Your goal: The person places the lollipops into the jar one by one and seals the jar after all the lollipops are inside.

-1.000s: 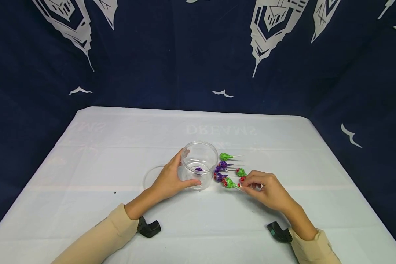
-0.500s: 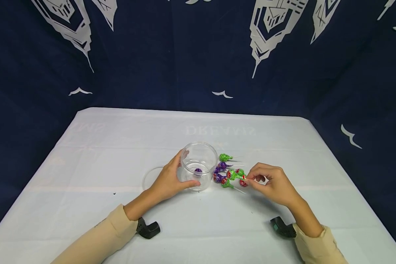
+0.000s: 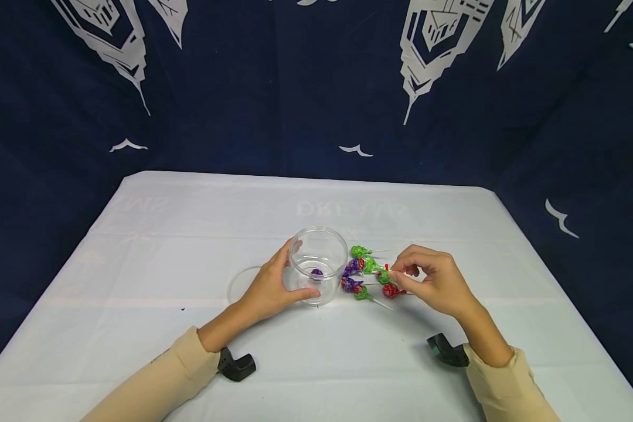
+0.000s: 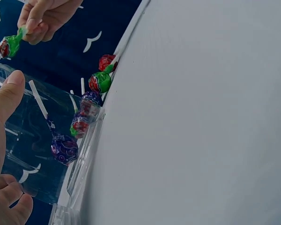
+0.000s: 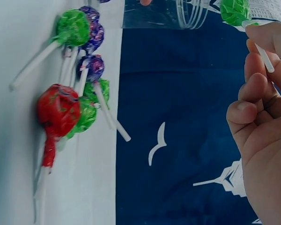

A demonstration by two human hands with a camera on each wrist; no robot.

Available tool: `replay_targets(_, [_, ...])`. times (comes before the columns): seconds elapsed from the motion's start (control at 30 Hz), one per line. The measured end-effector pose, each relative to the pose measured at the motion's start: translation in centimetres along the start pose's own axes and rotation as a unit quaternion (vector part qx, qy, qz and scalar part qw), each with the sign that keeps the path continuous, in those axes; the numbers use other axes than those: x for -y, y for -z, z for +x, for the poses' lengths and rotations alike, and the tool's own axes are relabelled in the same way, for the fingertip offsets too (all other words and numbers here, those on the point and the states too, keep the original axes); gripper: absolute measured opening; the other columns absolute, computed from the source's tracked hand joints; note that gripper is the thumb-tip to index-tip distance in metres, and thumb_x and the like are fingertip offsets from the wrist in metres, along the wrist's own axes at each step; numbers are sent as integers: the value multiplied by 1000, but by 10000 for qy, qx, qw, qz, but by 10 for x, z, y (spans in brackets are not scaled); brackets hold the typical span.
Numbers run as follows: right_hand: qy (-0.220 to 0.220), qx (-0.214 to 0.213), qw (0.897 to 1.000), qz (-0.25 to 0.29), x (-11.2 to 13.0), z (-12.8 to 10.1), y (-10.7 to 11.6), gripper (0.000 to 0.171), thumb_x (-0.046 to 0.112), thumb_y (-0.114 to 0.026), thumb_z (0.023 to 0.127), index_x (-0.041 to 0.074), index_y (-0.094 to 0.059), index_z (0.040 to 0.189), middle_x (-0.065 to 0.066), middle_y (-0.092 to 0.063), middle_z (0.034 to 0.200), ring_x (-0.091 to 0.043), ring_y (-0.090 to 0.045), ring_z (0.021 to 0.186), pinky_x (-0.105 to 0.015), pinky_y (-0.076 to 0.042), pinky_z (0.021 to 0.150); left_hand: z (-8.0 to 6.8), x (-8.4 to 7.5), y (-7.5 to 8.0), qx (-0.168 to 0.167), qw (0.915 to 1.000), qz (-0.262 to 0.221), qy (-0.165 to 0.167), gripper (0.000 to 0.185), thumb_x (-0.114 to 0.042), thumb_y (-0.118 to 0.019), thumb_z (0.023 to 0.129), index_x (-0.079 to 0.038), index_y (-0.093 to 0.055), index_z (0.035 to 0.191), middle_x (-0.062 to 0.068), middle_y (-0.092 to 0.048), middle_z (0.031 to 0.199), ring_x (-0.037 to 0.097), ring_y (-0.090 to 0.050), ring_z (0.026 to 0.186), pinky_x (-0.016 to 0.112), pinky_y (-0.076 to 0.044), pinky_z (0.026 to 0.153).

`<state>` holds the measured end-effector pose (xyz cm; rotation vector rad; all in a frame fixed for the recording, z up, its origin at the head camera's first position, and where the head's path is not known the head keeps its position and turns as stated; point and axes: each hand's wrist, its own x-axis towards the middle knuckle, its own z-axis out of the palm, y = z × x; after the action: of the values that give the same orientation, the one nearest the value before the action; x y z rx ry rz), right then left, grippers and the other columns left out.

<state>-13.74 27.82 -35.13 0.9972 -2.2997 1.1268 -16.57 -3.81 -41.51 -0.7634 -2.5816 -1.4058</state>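
A dark blue cloth with white prints hangs behind a desk (image 3: 190,223) under a white cover. The left hand (image 3: 269,287) wraps around a clear plastic jar (image 3: 318,264) standing upright, thumb on its near wall — one purple lollipop (image 3: 317,272) lies inside. The right hand (image 3: 435,281) pinches the stick of a green lollipop (image 3: 370,266), lifted off the desk just right of the jar. More wrapped lollipops (image 3: 356,286) lie in a cluster beside the jar, a red one (image 3: 391,290) among them.
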Motion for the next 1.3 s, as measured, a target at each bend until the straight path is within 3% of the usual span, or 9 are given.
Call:
replay_targets(0.27, [248,-208,9991,283,2,13,-5,34,-21,-76,68,9,-71,82,1,-64,76,-11,-48,66,-23,-39,56,0,0,0,-9,10000,-48,50,109,-38,-90,70,-13,-27,156,11,-46,148,31,-53,125,47,-45,102])
replay_targets(1.3, [207,-257,9945,996,1,49,-39,26,-23,-71,73,3,-70,79,-4,-64,76,-11,-50,67,-24,-40,56,0,2,1,35,10000,-85,-17,109,-37,-90,70,-11,-27,155,11,-47,147,31,-55,121,47,-46,101])
